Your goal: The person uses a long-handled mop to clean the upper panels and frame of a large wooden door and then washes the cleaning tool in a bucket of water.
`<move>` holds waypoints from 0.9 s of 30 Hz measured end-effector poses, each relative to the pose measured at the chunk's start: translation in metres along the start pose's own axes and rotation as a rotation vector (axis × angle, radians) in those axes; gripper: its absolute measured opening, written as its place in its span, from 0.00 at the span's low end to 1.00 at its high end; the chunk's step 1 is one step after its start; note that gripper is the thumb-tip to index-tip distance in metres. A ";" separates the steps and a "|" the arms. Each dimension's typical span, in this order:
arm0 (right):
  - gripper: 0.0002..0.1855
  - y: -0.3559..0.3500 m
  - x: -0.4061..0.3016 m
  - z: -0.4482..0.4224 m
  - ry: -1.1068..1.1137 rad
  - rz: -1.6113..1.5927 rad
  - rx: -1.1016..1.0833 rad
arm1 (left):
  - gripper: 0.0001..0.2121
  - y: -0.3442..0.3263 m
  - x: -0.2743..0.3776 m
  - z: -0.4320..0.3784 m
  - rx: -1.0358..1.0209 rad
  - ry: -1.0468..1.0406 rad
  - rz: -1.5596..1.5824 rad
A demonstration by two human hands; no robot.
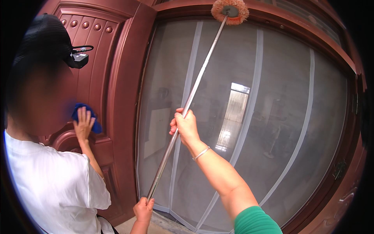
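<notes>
A metal telescopic pole (194, 90) runs diagonally up through the view, with a round pink-orange fluffy duster head (230, 12) at its top end. The head lies against or just before the upper beam of the red-brown door frame (271, 22); contact cannot be told. My right hand (184, 125), with a silver bangle at the wrist, is closed around the pole's middle. Lower down, near the bottom edge, my left hand (143, 209) grips the pole's lower end. Behind the pole hangs a grey mesh door screen (222, 67) with pale vertical strips.
Close at the left, a person in a white shirt (55, 172) and dark cap holds a blue cloth (96, 124) against a red-brown panelled door (125, 117). A stone threshold (166, 223) lies below the screen. Another door leaf (342, 204) stands at the right.
</notes>
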State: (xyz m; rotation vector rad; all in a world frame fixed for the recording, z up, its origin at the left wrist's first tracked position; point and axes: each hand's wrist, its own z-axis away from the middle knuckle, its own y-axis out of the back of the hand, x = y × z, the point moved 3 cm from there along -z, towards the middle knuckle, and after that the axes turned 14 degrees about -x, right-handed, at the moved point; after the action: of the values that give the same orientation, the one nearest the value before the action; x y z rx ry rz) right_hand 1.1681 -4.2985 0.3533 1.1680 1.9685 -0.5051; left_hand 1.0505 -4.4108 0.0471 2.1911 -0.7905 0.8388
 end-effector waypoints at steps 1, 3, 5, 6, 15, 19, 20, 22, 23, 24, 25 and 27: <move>0.09 0.006 0.000 0.003 0.021 -0.024 -0.005 | 0.19 -0.006 -0.002 0.004 -0.009 -0.013 -0.010; 0.10 0.016 -0.006 0.015 0.026 -0.005 0.020 | 0.19 -0.014 0.004 0.009 -0.033 -0.021 -0.019; 0.10 0.026 -0.015 0.023 0.072 0.003 0.053 | 0.19 -0.014 0.011 0.003 -0.061 -0.032 0.002; 0.10 0.032 -0.019 0.027 0.083 0.004 0.079 | 0.19 -0.015 0.014 0.001 -0.077 -0.037 0.006; 0.11 0.051 -0.051 0.049 0.200 0.002 0.168 | 0.19 -0.014 0.035 -0.009 -0.098 -0.149 -0.050; 0.10 0.031 -0.058 0.040 0.215 0.038 0.211 | 0.19 0.004 0.040 -0.012 -0.088 -0.082 -0.012; 0.10 0.029 -0.060 0.039 0.219 0.037 0.215 | 0.19 0.007 0.040 -0.012 -0.060 -0.080 -0.031; 0.10 0.022 -0.064 0.037 0.240 0.026 0.223 | 0.19 0.013 0.038 -0.012 -0.046 -0.079 -0.042; 0.10 0.018 -0.065 0.037 0.230 0.023 0.216 | 0.20 0.016 0.038 -0.011 -0.039 -0.079 -0.047; 0.10 0.015 -0.065 0.037 0.222 0.016 0.210 | 0.20 0.019 0.040 -0.009 -0.051 -0.036 -0.038; 0.10 0.012 -0.066 0.038 0.214 0.009 0.204 | 0.19 0.020 0.040 -0.006 -0.041 -0.025 -0.029; 0.10 0.005 -0.070 0.038 0.193 -0.011 0.159 | 0.19 0.021 0.039 0.003 -0.021 -0.002 -0.002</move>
State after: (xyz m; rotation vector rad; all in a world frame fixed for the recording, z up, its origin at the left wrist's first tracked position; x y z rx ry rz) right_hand 1.2071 -4.3601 0.3851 1.3482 2.1307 -0.5821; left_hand 1.0600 -4.4369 0.0813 2.1743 -0.7947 0.8234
